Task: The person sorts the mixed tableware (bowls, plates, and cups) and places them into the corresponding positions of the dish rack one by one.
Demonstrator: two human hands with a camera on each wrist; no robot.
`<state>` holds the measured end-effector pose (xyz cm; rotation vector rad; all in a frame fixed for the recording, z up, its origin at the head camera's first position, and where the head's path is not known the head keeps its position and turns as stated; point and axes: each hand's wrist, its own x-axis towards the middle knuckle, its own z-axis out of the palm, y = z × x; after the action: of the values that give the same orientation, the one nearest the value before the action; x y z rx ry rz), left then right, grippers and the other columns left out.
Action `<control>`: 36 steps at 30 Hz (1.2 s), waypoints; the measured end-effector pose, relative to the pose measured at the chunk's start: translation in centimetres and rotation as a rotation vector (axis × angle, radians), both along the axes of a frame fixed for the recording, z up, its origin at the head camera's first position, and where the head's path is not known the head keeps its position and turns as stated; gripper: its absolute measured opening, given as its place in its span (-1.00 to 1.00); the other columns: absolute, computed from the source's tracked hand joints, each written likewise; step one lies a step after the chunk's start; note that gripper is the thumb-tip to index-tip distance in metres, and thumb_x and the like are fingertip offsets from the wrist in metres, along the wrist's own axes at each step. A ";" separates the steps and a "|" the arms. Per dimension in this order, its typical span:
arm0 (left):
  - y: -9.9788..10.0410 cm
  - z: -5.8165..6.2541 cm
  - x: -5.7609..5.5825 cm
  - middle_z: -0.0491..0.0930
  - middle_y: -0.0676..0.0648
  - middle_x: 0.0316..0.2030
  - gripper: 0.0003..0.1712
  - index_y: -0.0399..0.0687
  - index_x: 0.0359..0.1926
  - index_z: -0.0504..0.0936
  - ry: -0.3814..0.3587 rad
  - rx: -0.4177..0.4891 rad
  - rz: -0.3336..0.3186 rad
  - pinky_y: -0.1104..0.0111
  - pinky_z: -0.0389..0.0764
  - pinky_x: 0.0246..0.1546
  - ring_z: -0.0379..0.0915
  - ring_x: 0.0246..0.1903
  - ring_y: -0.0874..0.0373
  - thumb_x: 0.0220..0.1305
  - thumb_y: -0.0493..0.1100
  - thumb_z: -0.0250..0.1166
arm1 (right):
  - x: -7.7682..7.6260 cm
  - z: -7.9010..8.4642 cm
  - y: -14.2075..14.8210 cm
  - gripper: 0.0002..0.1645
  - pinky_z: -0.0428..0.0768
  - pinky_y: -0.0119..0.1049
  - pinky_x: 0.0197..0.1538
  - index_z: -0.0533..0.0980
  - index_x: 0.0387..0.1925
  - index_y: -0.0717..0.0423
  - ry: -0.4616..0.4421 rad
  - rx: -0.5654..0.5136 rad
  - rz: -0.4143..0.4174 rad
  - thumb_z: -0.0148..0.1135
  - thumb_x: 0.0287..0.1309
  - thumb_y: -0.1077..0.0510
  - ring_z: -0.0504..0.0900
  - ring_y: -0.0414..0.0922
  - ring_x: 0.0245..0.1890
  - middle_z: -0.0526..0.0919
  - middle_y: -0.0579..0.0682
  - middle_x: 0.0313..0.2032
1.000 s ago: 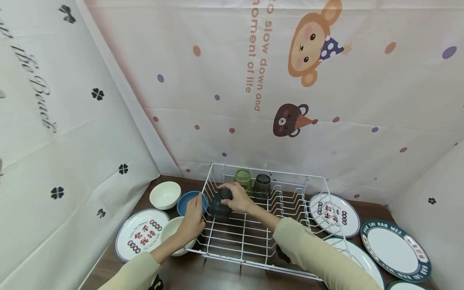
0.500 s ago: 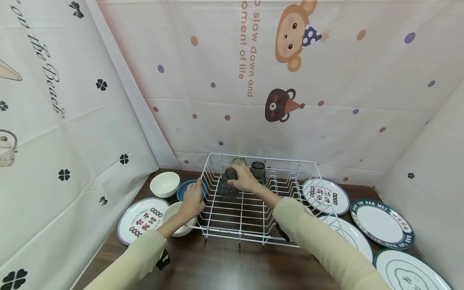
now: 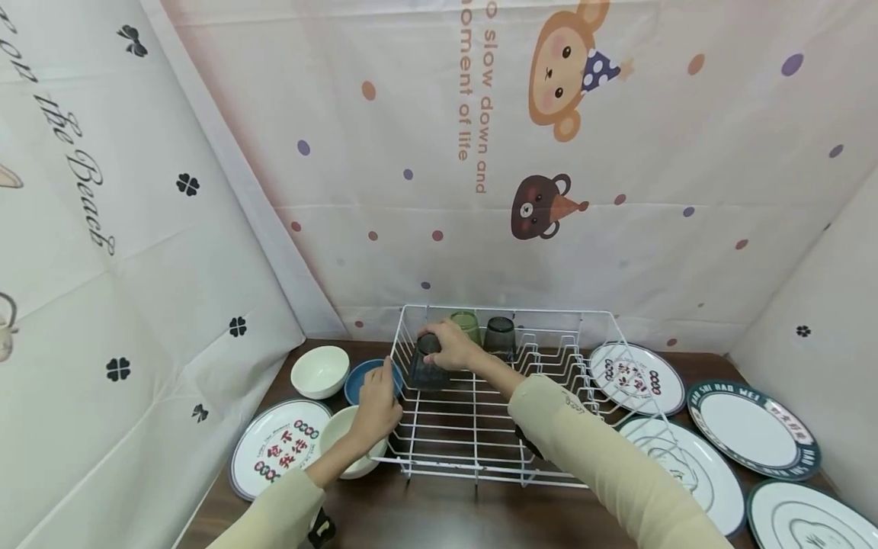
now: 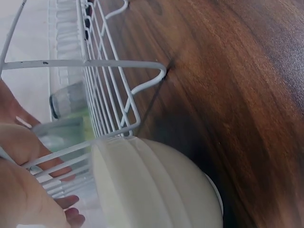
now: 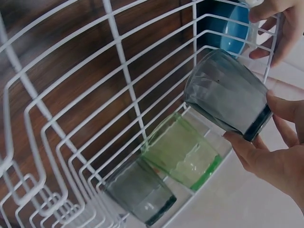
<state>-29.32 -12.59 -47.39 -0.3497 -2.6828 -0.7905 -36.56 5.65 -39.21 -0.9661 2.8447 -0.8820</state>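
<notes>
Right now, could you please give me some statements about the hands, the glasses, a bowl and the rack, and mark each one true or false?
1. The right hand holds a dark glass. True.
2. The left hand touches nothing. False: it grips the white rack.
3. A green glass is inside the rack. True.
4. The blue bowl is inside the rack. False: it is outside, beside it.
</notes>
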 end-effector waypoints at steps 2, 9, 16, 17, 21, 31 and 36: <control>0.1 -0.1 0.7 0.47 -0.57 0.19 -0.09 -0.64 0.41 0.19 0.003 0.006 0.009 -0.29 0.42 0.17 0.35 0.23 -0.43 -0.08 -0.53 0.16 | 0.3 -0.1 -0.5 -0.48 0.48 0.13 0.27 0.58 0.14 0.29 0.004 0.015 0.014 0.42 0.11 0.33 0.49 0.21 0.23 0.64 0.28 0.13; 0.4 0.0 1.2 0.49 -0.53 0.18 -0.08 -0.62 0.41 0.21 0.024 0.016 0.016 -0.31 0.43 0.13 0.36 0.21 -0.40 -0.10 -0.52 0.17 | 0.6 0.1 -1.7 -0.48 0.50 0.13 0.28 0.60 0.12 0.24 0.016 0.059 0.017 0.45 0.07 0.34 0.54 0.21 0.21 0.60 0.30 0.13; 0.6 0.2 -0.3 0.50 -0.54 0.16 -0.08 -0.63 0.41 0.20 0.017 0.038 0.011 -0.30 0.42 0.14 0.36 0.21 -0.42 -0.08 -0.52 0.18 | -1.1 -0.2 -1.6 -0.48 0.46 0.11 0.35 0.59 0.16 0.22 0.013 0.103 -0.051 0.44 0.11 0.33 0.49 0.19 0.27 0.59 0.27 0.17; 0.6 0.2 -0.5 0.51 -0.54 0.15 -0.08 -0.63 0.41 0.20 0.016 0.032 0.009 -0.30 0.43 0.13 0.37 0.20 -0.42 -0.09 -0.52 0.18 | -1.3 -0.3 -1.6 -0.48 0.46 0.10 0.35 0.59 0.15 0.22 0.013 0.101 -0.066 0.44 0.11 0.33 0.49 0.19 0.27 0.60 0.26 0.16; 0.6 0.1 -0.9 0.51 -0.53 0.17 -0.08 -0.62 0.43 0.18 -0.005 0.024 -0.005 -0.28 0.41 0.18 0.35 0.22 -0.41 -0.05 -0.52 0.18 | -2.1 -0.9 -1.5 -0.48 0.46 0.07 0.35 0.60 0.13 0.21 -0.006 0.099 -0.103 0.46 0.09 0.33 0.48 0.17 0.26 0.60 0.26 0.16; 0.3 -0.2 0.3 0.51 -0.52 0.15 -0.09 -0.65 0.42 0.17 -0.027 0.015 -0.016 -0.25 0.40 0.22 0.38 0.21 -0.41 -0.06 -0.53 0.16 | -3.0 -2.2 -1.3 -0.48 0.42 0.08 0.37 0.62 0.09 0.22 -0.020 0.139 -0.057 0.49 0.03 0.31 0.48 0.19 0.27 0.63 0.24 0.13; -0.3 -0.1 0.2 0.52 -0.51 0.13 -0.08 -0.65 0.42 0.17 0.001 0.003 -0.013 -0.23 0.42 0.22 0.39 0.19 -0.40 -0.06 -0.53 0.16 | -3.3 -1.5 -1.8 -0.45 0.40 0.12 0.40 0.60 0.13 0.25 -0.014 0.146 -0.030 0.49 0.05 0.29 0.45 0.22 0.31 0.62 0.25 0.17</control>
<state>-29.08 -12.93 -47.49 -0.3666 -2.6809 -0.7979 -39.85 3.87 -40.68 -0.8995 2.8710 -0.6686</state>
